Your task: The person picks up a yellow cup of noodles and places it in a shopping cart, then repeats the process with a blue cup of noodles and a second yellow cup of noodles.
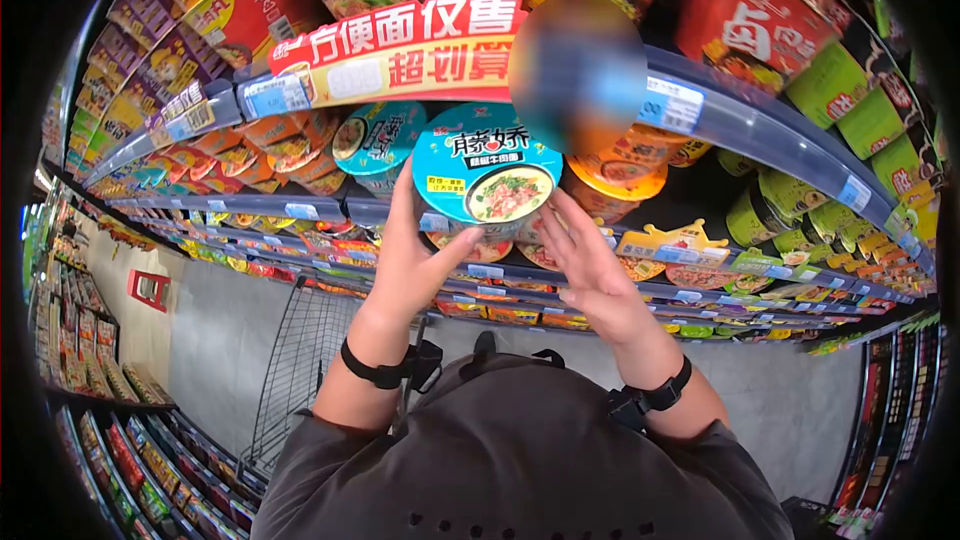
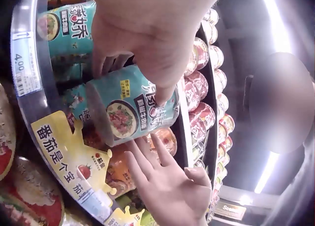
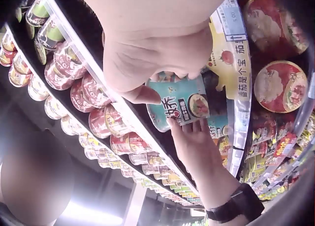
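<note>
I am holding a teal noodle cup (image 1: 488, 165) between my two hands in front of the shelf (image 1: 365, 211), its lid facing up toward me. My left hand (image 1: 412, 260) is gripping it from the left, the thumb pressing on the near side while the fingers are wrapping round the other side. My right hand (image 1: 600, 280) is spreading wider, its fairly straight fingers touching the cup's right side and its thumb standing apart from it. Another teal cup (image 1: 375, 135) is sitting on the shelf just to the left, and orange cups (image 1: 625, 177) are standing on the right. A red and yellow sign (image 1: 400, 45) is hanging above, and a yellow crown-shaped tag (image 1: 672, 243) is showing at the lower right. A wire cart (image 1: 300, 370) is standing on the floor (image 1: 215, 340) at the lower left, and a red stool (image 1: 150, 288) is resting farther off.
</note>
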`<state>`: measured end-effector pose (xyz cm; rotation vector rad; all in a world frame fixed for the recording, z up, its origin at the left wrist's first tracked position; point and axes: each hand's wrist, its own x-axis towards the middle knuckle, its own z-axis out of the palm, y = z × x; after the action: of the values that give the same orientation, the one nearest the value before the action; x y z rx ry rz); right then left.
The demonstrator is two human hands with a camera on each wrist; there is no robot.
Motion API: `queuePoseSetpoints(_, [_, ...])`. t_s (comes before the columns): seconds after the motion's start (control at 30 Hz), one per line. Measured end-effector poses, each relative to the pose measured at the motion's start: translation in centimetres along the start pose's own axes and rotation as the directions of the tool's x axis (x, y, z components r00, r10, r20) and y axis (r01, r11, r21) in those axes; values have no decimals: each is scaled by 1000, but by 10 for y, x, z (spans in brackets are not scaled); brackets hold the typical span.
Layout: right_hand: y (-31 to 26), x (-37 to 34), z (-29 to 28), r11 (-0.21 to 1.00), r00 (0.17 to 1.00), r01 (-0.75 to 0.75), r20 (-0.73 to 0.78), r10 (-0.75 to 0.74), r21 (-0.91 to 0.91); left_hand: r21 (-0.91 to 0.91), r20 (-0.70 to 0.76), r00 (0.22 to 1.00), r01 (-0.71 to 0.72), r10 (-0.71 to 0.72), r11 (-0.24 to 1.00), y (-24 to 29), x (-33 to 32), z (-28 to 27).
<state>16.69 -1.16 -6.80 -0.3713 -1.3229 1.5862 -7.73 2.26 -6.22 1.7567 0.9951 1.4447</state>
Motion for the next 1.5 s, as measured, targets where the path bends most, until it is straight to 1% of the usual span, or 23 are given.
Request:
queuePoseSetpoints(0.07, [0, 17, 0, 999, 999, 29, -21, -30, -39, -21, 15, 1000, 11, -11, 1000, -7, 16, 2])
queuePoseSetpoints(0.13, [5, 29, -3, 998, 999, 38, -22, -39, -54, -40, -4, 999, -32, 32, 999, -18, 28, 5])
queuePoseSetpoints(0.2, [6, 38, -3, 998, 992, -14, -124, 7, -58, -29, 27, 999, -18, 19, 999, -27, 38, 5])
queuePoseSetpoints(0.27, [8, 43, -10, 998, 994, 8, -108, -15, -61, 2, 18, 1000, -24, 24, 1000, -34, 43, 8])
queuePoseSetpoints(0.33, [9, 44, -16, 988, 999, -27, -46, 20, -150, -7, 35, 999, -7, 7, 1000, -40, 46, 9])
queuePoseSetpoints(0.37, [8, 44, -18, 988, 998, -29, -55, 21, -150, 19, 53, 999, -11, 10, 1000, -43, 48, 8])
queuePoseSetpoints(0.4, [6, 43, -18, 984, 997, -67, -58, 58, -168, 45, 71, 997, -18, 15, 999, -46, 49, 8])
queuePoseSetpoints(0.43, [4, 42, -19, 977, 994, -105, -61, 95, -185, 30, 78, 997, 7, -10, 1000, -49, 49, 9])
queuePoseSetpoints(0.47, [2, 41, -19, 977, 993, -106, -68, 95, -185, 28, 84, 996, 10, -12, 1000, -52, 48, 10])
queuePoseSetpoints(0.53, [-1, 41, -19, 975, 989, -141, -72, 130, -173, 55, 87, 996, 4, -9, 998, -58, 46, 12])
queuePoseSetpoints(0.6, [2, 39, -25, 980, 990, -137, -60, 130, -141, 48, 99, 995, 10, -14, 999, -62, 45, 12])
queuePoseSetpoints(0.67, [4, 38, -31, 985, 991, -133, -44, 128, -110, 141, 89, 996, -10, -2, 990, -65, 44, 10])
queuePoseSetpoints(0.77, [6, 37, -31, 989, 990, -138, -35, 136, -61, 126, 96, 995, -5, -7, 992, -68, 42, 9])
queuePoseSetpoints(0.83, [7, 38, -25, 987, 982, -150, -126, 142, -57, 143, 93, 996, -5, -8, 990, -67, 42, 9])
queuePoseSetpoints(0.97, [6, 36, -28, 992, 988, -127, -96, 124, -25, 137, 97, 995, 11, -24, 991, -66, 43, 9])
queuePoseSetpoints(1.03, [5, 32, -29, 989, 980, -146, -135, 149, 31, 149, 111, 993, 12, -28, 989, -62, 42, 8])
queuePoseSetpoints(1.1, [-2, 29, -26, 988, 980, -149, -128, 154, 49, 231, 128, 991, -3, -28, 973, -57, 42, 7])
queuePoseSetpoints(1.17, [-7, 22, -24, 986, 979, -154, -126, 162, 69, 253, 121, 992, 9, -41, 967, -55, 40, 7])
queuePoseSetpoints(1.2, [-8, 18, -24, 987, 984, -136, -101, 145, 88, 273, 114, 992, 26, -59, 962, -55, 38, 7])
queuePoseSetpoints(1.27, [-13, 7, -22, 987, 989, -118, -76, 126, 107, 289, 108, 993, 10, -43, 957, -57, 33, 8])
queuePoseSetpoints(1.33, [-20, -7, -22, 985, 992, -129, 3, 129, 116, 381, 49, 999, -20, 1, 924, -60, 25, 11])
queuePoseSetpoints(1.47, [-26, -54, -29, 980, 987, -155, 55, 149, 125, 416, -5, 1000, -7, 10, 909, -56, 3, 18])
queuePoseSetpoints(1.5, [-29, -67, -28, 982, 988, -154, 15, 153, 108, 415, -8, 1000, -14, 18, 910, -50, -3, 20])
